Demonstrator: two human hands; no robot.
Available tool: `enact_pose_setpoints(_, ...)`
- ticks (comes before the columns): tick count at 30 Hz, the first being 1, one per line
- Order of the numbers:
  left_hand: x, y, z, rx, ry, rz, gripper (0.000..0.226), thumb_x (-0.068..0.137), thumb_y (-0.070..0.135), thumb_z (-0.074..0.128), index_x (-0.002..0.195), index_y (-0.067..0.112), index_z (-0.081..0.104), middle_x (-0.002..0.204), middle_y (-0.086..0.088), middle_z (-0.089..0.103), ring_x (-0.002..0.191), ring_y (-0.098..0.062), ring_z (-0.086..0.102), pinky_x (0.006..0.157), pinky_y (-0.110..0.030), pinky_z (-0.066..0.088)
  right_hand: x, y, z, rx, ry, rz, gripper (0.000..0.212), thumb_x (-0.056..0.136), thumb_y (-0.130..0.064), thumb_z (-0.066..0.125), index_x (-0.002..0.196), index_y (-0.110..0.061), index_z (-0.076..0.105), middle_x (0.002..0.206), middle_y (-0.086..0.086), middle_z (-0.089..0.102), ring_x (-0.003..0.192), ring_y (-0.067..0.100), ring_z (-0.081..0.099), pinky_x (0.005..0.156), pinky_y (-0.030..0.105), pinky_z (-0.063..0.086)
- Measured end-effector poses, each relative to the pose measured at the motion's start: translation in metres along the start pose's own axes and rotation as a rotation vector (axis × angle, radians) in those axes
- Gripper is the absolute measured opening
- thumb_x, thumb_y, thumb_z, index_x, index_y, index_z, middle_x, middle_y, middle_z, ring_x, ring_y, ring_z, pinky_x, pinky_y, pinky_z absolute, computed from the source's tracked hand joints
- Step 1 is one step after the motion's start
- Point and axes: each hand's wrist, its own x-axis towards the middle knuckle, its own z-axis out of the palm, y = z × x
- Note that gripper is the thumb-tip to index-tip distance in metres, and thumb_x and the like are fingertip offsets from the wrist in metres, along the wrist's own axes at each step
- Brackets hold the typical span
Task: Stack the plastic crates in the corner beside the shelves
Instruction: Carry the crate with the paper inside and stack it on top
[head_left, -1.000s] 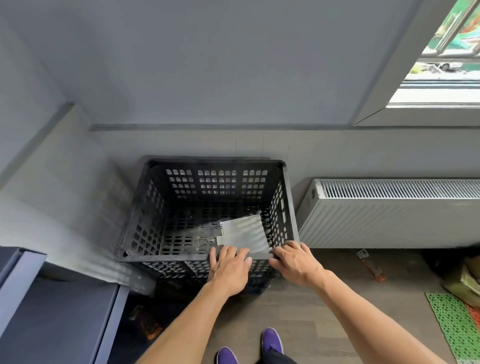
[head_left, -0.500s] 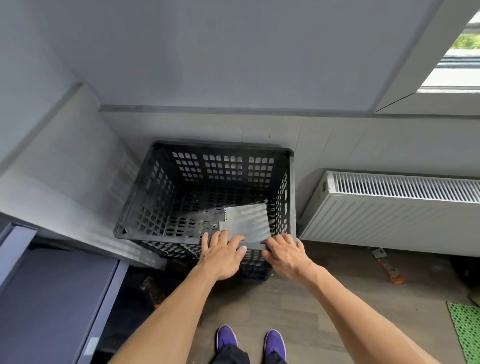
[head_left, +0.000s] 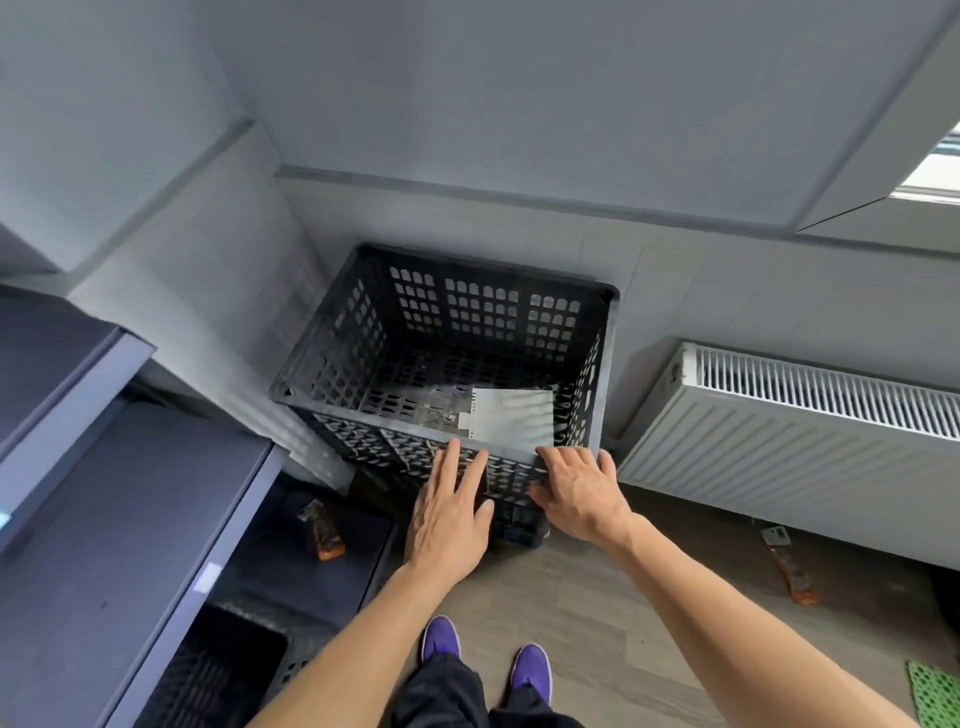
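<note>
Crate (head_left: 467, 338), black and perforated, sits in the wall corner at twelve o'clock from the person, atop another dark crate (head_left: 519, 525) whose lower edge shows beneath it. Grey shelves (head_left: 119, 493) stand at nine o'clock, a white radiator (head_left: 789, 431) at two o'clock. A pale ribbed sheet (head_left: 511, 418) lies on the upper crate's floor toward its near right corner.

The left hand (head_left: 451, 512) lies flat against the crate's near wall, fingers spread wide and fingertips at the rim, gripping nothing. The right hand (head_left: 579, 491) rests at the near right corner, fingers curled over the rim; whether it truly clamps the edge I cannot tell.

Purple shoes (head_left: 485, 660) show at six o'clock on the wood floor (head_left: 597, 613). An orange-handled tool (head_left: 322, 530) lies on a low shelf at eight o'clock, another (head_left: 787, 566) on the floor below the radiator at four o'clock. A green mat (head_left: 935, 696) peeks in at five o'clock.
</note>
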Motion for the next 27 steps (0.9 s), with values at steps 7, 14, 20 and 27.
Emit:
enact_pose_setpoints(7,-0.048,-0.023,0.012,-0.125,-0.108,-0.193,0.059,0.101,0.034,0.044,0.154,0.028,0.018,0.163,-0.008,0.003,0.15,-0.026,0.002,0.117,-0.043,0.023,-0.009,-0.017,-0.001,-0.112,0.158,-0.071,0.047,0.094,-0.041,0.048,0.134,-0.017,0.046,0.128,0.007,0.055,0.118,0.03,0.048,0.108,0.045,0.03)
enact_pose_setpoints(14,-0.064,-0.032,-0.001,-0.111,-0.062,-0.205,0.058,0.101,0.037,0.043,0.153,0.024,0.022,0.157,-0.006,0.019,0.144,-0.024,0.018,0.109,-0.041,0.032,-0.027,-0.06,0.009,-0.045,0.173,-0.262,0.042,0.093,-0.029,0.051,0.134,-0.016,0.051,0.126,0.007,0.055,0.114,0.029,0.046,0.096,0.037,0.041)
enact_pose_setpoints(20,-0.096,-0.065,-0.003,-0.154,-0.023,-0.222,0.057,0.101,0.036,0.044,0.153,0.023,0.024,0.152,-0.003,0.027,0.14,-0.023,0.024,0.109,-0.037,0.032,-0.05,-0.095,0.041,-0.024,-0.091,-0.237,0.049,0.096,-0.032,0.049,0.144,-0.021,0.044,0.131,0.007,0.052,0.121,0.03,0.044,0.099,0.041,0.043)
enact_pose_setpoints(27,-0.165,-0.134,0.007,-0.202,-0.073,-0.275,0.057,0.101,0.037,0.042,0.153,0.024,0.022,0.154,-0.004,0.025,0.142,-0.023,0.024,0.112,-0.036,0.029,-0.098,-0.151,0.094,-0.052,-0.244,-0.183,0.049,0.096,-0.033,0.048,0.144,-0.024,0.043,0.132,0.008,0.05,0.125,0.03,0.044,0.102,0.041,0.042)
